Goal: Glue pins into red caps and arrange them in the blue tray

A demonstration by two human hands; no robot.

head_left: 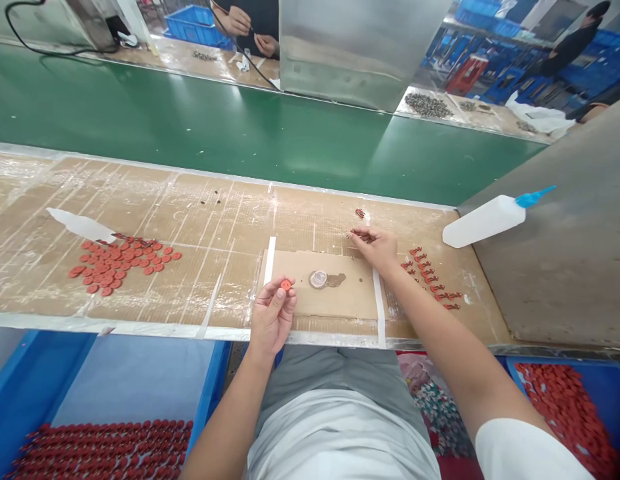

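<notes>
My left hand (273, 313) pinches a round red disc with small holes (286, 285) between thumb and fingers, its face turned up. It is just above the left side of a cardboard sheet (340, 303). My right hand (379, 248) is past the sheet's far edge, fingertips closed together low over the table; a tiny dark piece seems to show at them, too small to name. Beyond it lies a small red and dark cluster (360, 213). On the cardboard sits a small round clear dish (319, 279) beside a wet brown stain (337, 280).
Left on the table is a pile of red discs (115, 263) beside a white bottle (80, 224). Red pieces with dark metal parts (430, 277) stand in rows at right, near a blue-tipped bottle (485, 221). Beyond runs a green belt (215, 133); another person's hands (253, 30) work across it.
</notes>
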